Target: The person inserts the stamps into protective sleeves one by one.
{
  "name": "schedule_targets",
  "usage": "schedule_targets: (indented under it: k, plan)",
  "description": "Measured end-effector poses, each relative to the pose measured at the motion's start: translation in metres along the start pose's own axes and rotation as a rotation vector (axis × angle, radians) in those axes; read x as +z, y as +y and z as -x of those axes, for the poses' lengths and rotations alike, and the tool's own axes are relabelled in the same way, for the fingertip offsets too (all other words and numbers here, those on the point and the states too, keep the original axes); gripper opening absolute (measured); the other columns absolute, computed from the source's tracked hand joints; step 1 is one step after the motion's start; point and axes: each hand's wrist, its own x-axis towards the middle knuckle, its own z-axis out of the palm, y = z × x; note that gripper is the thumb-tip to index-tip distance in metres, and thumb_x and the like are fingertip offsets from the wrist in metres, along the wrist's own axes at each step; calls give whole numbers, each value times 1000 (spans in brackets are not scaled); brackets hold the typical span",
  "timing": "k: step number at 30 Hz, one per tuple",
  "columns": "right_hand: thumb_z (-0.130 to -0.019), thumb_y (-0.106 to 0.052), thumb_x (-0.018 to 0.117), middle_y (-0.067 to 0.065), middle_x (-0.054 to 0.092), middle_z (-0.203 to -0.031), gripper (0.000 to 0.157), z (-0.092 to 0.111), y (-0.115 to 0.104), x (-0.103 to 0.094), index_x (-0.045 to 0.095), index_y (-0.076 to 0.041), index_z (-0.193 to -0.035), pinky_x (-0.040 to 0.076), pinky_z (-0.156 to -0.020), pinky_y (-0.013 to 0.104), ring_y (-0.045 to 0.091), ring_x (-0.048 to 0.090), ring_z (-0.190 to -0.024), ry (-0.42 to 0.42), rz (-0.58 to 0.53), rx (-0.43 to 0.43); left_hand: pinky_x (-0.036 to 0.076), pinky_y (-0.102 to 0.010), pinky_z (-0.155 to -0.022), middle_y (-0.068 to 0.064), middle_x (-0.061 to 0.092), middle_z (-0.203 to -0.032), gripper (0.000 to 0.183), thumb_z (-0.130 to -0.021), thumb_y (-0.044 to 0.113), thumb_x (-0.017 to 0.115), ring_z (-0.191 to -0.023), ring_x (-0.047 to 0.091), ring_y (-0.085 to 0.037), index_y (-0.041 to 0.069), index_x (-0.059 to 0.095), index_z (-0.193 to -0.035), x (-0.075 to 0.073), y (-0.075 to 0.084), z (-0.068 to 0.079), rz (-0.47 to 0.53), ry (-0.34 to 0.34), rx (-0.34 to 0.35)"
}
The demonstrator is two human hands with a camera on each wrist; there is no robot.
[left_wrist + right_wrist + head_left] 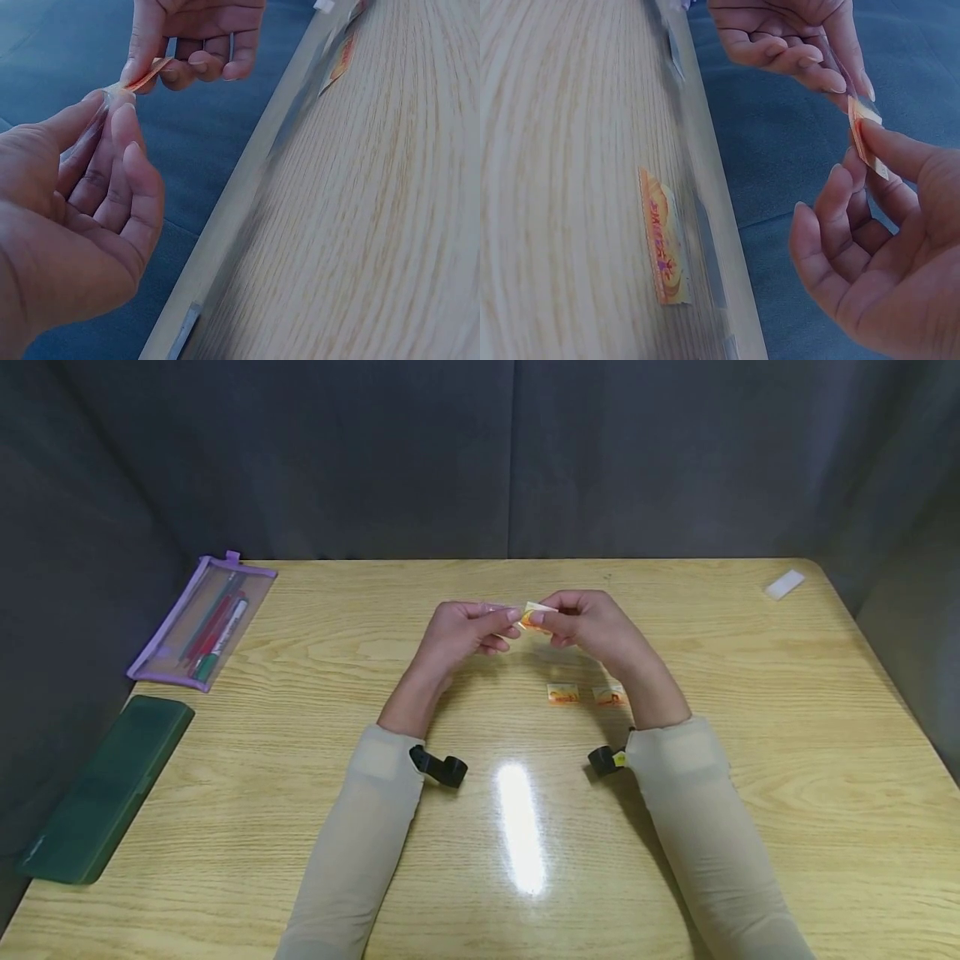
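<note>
Both hands meet above the far middle of the table. My right hand (600, 622) pinches a small orange-and-yellow printed slip (864, 139) between thumb and forefinger. A piece of clear plastic (91, 131) is pinched in my left hand (468, 631), its end right at the edge of the slip. The other fingers of both hands curl loosely below. Nearer on the table lie two similar printed slips, a left one (562, 693) and a right one (609, 696) close to the right wrist.
At the left edge lie a purple-trimmed mesh pouch (168, 652) with pens and markers inside, and a dark green case (108, 789). A small white block (784, 584) sits at the far right corner. Dark curtains (360, 460) hang behind the wooden table (787, 827).
</note>
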Motion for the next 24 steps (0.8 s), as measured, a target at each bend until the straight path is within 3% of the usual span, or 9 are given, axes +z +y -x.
schedule_targets:
  k: [9, 24]
  plan:
    - [-97, -25, 69, -5, 65, -86, 25, 1, -3, -1, 73, -2, -106, 49, -83, 36, 18, 58, -80, -25, 38, 24, 57, -22, -62, 2, 75, -78, 27, -93, 27, 76, -64, 69, -9, 4, 79, -107, 0, 0, 1, 28, 15, 46]
    - [-98, -24, 66, -3, 65, -90, 25, 1, -5, -1, 70, -1, -107, 53, -81, 30, 16, 59, -76, -28, 38, 50, 58, -26, -60, 2, 74, -69, 26, -91, 28, 77, -59, 68, -9, 2, 80, -92, 5, -2, 1, 8, 81, 60]
